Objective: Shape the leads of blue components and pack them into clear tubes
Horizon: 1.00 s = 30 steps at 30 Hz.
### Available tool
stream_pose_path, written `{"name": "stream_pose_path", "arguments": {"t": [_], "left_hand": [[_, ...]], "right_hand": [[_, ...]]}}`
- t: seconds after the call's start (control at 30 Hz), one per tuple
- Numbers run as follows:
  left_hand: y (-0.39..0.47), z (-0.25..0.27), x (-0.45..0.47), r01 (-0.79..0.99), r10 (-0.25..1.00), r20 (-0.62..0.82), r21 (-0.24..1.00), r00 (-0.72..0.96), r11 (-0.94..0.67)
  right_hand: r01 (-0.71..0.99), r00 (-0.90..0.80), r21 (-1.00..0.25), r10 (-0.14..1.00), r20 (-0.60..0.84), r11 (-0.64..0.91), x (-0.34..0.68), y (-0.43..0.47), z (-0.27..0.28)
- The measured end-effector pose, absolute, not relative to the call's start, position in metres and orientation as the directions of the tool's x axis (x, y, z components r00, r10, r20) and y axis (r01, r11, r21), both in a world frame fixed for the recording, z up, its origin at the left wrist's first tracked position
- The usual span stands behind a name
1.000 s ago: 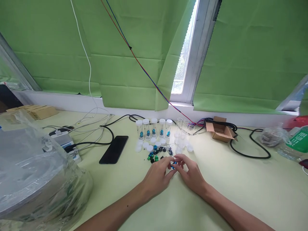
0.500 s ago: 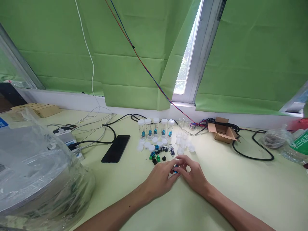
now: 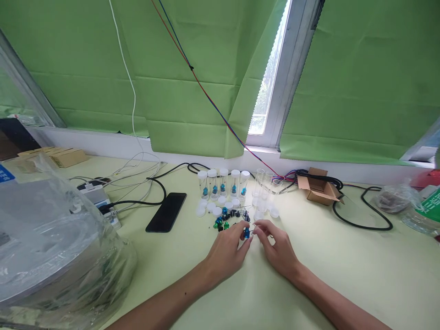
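Between the thumb and fingers of my left hand (image 3: 227, 247) is a small blue part (image 3: 246, 233). My right hand (image 3: 277, 243) is closed in a pinch beside it, at a thin light piece on the part's right side, too small to name. Just beyond my fingers lie loose green parts (image 3: 226, 225), black parts (image 3: 237, 213) and another blue part (image 3: 224, 211). Several clear tubes with white caps (image 3: 223, 181) stand behind, each with a blue part inside. Round white caps (image 3: 211, 208) lie in front of them. Uncapped clear tubes (image 3: 260, 192) stand to the right.
A black phone (image 3: 166, 212) lies to the left. Farther left is a large plastic-wrapped roll (image 3: 65, 247) beside a power strip (image 3: 98, 196) with cables. A small open cardboard box (image 3: 318, 191), a black cable (image 3: 373, 227) and a green-labelled bottle (image 3: 422, 213) are on the right.
My hands have drawn slightly apart. The blue part, earlier mostly covered by fingers of both hands, now shows in my left hand, with my right fingertips at its right side.
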<state>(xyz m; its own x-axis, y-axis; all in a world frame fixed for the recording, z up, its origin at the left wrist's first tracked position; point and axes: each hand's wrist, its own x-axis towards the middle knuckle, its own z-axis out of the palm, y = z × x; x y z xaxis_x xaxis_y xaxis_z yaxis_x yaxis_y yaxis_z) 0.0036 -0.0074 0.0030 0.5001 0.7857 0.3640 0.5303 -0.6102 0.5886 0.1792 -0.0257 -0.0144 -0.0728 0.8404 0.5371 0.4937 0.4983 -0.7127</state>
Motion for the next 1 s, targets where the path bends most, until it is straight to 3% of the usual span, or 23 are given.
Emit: {"name": "stream_pose_path", "arguments": {"t": [0.17, 0.57, 0.77, 1.0], "left_hand": [[-0.006, 0.000, 0.003, 0.540, 0.810, 0.391, 0.606, 0.437, -0.585], [-0.004, -0.001, 0.005, 0.495, 0.809, 0.472, 0.640, 0.350, -0.587], [-0.004, -0.003, 0.005, 0.484, 0.791, 0.475, 0.627, 0.385, -0.611], [-0.009, -0.004, 0.006, 0.430, 0.719, 0.403, 0.600, 0.567, -0.675]], "right_hand": [[0.591, 0.001, -0.655, 0.811, 0.584, 0.471, 0.181, -0.021, -0.020], [0.785, -0.107, -0.431, 0.783, 0.613, 0.445, 0.183, -0.017, -0.027], [0.819, -0.159, -0.349, 0.765, 0.624, 0.455, 0.179, -0.018, -0.027], [0.843, -0.139, -0.343, 0.785, 0.604, 0.413, 0.180, -0.016, -0.030]]}}
